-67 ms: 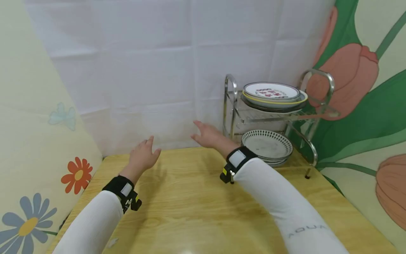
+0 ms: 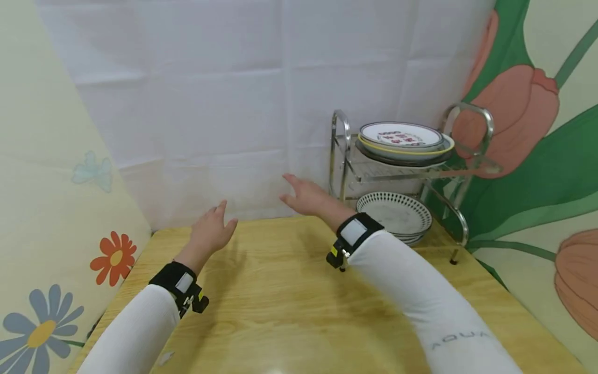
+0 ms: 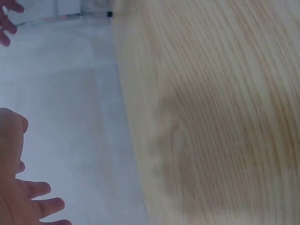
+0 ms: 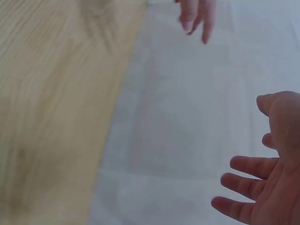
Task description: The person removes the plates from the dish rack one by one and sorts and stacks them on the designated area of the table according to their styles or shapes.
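Note:
My left hand (image 2: 211, 228) hovers above the back left of the wooden table (image 2: 261, 311), fingers loosely extended, holding nothing. In the left wrist view its thumb and fingers (image 3: 47, 206) spread apart beside the white cloth. My right hand (image 2: 307, 197) reaches over the table's back edge in front of the cloth, just left of a metal rack (image 2: 347, 156), and it too holds nothing. The right wrist view shows its palm with relaxed, parted fingers (image 4: 241, 185). Each wrist wears a black strap with a small camera.
On the rack's upper shelf lies a stack of plates (image 2: 402, 134), the top one with red markings. More plates (image 2: 394, 213) with a patterned rim sit on the lower level. A white cloth (image 2: 210, 104) hangs behind; painted walls (image 2: 523, 124) flank the table. A small pale scrap (image 2: 165, 358) lies front left.
My right hand and forearm have shifted very slightly, the hand a little up. The left hand stays almost where it was.

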Demonstrator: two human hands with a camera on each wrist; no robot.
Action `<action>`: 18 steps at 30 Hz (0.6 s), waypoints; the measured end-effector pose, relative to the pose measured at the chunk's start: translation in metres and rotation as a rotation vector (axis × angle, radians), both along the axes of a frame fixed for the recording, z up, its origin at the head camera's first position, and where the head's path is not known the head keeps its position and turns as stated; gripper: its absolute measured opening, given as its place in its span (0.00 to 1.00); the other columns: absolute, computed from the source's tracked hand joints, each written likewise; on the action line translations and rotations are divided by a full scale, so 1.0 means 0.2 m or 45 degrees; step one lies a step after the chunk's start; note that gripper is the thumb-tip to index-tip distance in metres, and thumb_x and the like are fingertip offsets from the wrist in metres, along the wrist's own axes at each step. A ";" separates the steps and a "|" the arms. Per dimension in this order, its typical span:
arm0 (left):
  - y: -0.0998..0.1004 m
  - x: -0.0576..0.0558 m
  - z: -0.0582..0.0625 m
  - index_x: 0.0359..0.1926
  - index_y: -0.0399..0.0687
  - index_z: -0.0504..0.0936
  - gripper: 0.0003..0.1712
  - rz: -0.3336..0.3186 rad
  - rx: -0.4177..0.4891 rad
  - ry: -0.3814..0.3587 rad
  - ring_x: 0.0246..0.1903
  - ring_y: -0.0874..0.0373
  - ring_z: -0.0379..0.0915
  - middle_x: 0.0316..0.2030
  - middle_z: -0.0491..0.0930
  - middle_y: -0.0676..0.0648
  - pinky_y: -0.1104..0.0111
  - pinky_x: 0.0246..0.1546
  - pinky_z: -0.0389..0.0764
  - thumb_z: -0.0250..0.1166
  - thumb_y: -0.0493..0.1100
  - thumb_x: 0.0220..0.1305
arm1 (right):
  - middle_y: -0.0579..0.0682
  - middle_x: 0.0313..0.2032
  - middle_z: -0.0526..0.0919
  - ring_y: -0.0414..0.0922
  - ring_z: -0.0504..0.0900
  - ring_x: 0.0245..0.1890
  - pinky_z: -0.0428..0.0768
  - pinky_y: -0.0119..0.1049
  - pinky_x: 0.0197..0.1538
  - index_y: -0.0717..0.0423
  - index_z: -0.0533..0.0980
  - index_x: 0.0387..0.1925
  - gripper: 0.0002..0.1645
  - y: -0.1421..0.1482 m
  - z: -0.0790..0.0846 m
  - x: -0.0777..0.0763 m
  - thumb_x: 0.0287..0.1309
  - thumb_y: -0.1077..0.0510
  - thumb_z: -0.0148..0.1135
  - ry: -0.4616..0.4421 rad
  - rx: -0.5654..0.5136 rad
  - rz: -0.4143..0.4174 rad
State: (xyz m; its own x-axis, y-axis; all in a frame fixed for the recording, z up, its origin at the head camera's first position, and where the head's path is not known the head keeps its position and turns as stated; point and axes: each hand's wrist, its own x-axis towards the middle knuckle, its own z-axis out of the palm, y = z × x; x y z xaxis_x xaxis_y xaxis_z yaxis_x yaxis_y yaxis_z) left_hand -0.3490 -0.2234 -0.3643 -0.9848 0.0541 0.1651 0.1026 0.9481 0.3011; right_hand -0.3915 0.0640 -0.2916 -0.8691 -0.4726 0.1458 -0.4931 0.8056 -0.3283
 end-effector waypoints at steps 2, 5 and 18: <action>0.02 0.03 0.00 0.83 0.45 0.46 0.44 -0.012 0.097 0.016 0.73 0.31 0.60 0.77 0.59 0.32 0.34 0.67 0.67 0.47 0.61 0.78 | 0.57 0.76 0.67 0.56 0.75 0.69 0.71 0.53 0.73 0.45 0.47 0.83 0.44 0.01 0.09 0.04 0.76 0.36 0.48 0.035 0.006 0.058; 0.05 0.08 0.00 0.83 0.48 0.45 0.43 -0.048 0.291 0.023 0.72 0.32 0.63 0.76 0.61 0.33 0.36 0.66 0.69 0.48 0.61 0.78 | 0.58 0.70 0.74 0.56 0.80 0.63 0.77 0.53 0.66 0.41 0.51 0.82 0.41 0.03 0.25 0.11 0.76 0.36 0.48 0.083 0.000 0.141; 0.29 0.27 -0.06 0.77 0.55 0.62 0.32 -0.157 0.974 0.017 0.41 0.45 0.83 0.48 0.84 0.40 0.60 0.40 0.82 0.52 0.56 0.78 | 0.57 0.61 0.82 0.54 0.81 0.57 0.79 0.53 0.59 0.47 0.69 0.72 0.34 0.43 0.90 0.20 0.74 0.36 0.50 0.324 -0.053 0.045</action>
State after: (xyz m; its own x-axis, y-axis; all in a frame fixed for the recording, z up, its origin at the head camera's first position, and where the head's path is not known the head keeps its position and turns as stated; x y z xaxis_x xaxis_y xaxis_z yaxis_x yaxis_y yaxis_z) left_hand -0.2941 -0.1649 -0.3763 -0.9768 0.0292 0.2122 0.2017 0.4583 0.8656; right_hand -0.3521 0.1507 -0.1121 -0.7851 -0.4910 0.3775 -0.5916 0.7748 -0.2227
